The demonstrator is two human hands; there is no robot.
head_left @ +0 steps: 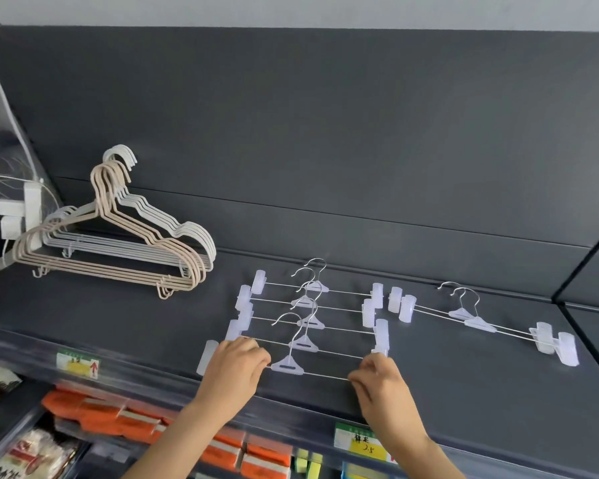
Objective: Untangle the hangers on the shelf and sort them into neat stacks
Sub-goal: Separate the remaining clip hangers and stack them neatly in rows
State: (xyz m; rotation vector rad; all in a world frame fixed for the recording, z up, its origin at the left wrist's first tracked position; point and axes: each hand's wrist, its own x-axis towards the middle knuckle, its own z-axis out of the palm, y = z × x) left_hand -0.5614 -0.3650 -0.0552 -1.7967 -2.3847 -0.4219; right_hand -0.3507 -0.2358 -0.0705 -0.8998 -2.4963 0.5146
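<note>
left hand point(237, 363) and right hand point(377, 376) pinch nearest clip hanger point(287, 365) | dark grey shelf point(464, 357), matching back panel point(325, 133) | hanger: clear clips, metal hook

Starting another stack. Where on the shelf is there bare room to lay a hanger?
The shelf is bare between the coat hangers and the clip stack, and in front of the right pair toward the edge. Crowded: the gap between stack and pair, clips nearly touching, and front middle, where left hand and right hand grip the nearest hanger.
</note>
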